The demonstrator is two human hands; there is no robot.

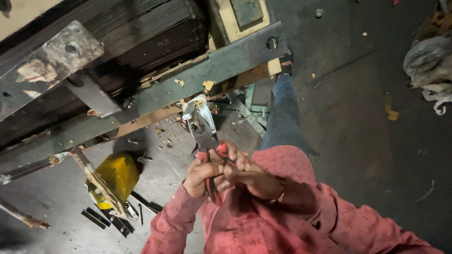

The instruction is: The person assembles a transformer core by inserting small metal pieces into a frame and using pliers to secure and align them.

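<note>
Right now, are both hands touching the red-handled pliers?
Touching. The head view shows the left hand and the right hand both wrapped around the handles of the red-handled pliers.

A dark, dusty concrete floor [358,141] carries everything here. On it at lower left lies a yellow container [117,176], with a rusty bar [96,181] slanting across it and flat dark metal strips [110,218] just beside. Wood chips [165,136] are scattered near a long grey steel beam [207,70]. Green metal pieces [249,110] lie under the beam. A heap of grey sacks [431,66] sits at the right edge.
</note>
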